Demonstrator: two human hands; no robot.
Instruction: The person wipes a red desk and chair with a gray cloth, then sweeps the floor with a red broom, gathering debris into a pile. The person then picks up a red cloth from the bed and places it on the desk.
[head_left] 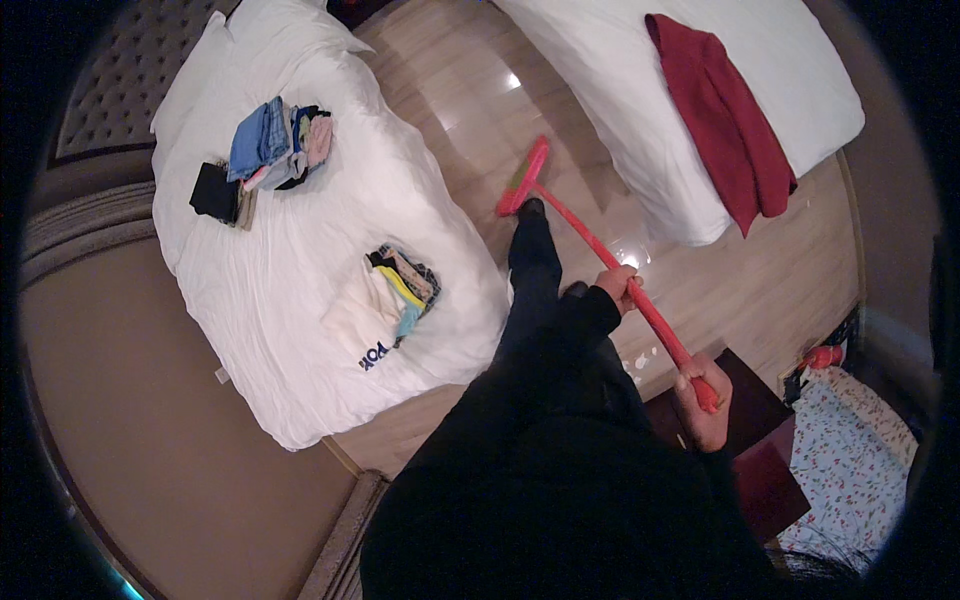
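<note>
A red broom (579, 228) slants across the floor, its wide head (525, 176) resting beside my shoe between the two beds. My left hand (619, 288) is closed round the middle of the handle. Close to the handle's top end, my right hand (705, 402) grips it too. A few small white scraps (643, 358) lie on the floor below the handle, near a dark red wooden cabinet (767, 492).
On the left white bed (270, 330) lie stacked folded clothes (262, 140) and a smaller clothes pile (405, 285). A dark red garment (715, 120) drapes over the right bed (790, 70). Flower-patterned cloth (845, 450) lies past the cabinet. Wood-look floor (450, 90) runs between the beds.
</note>
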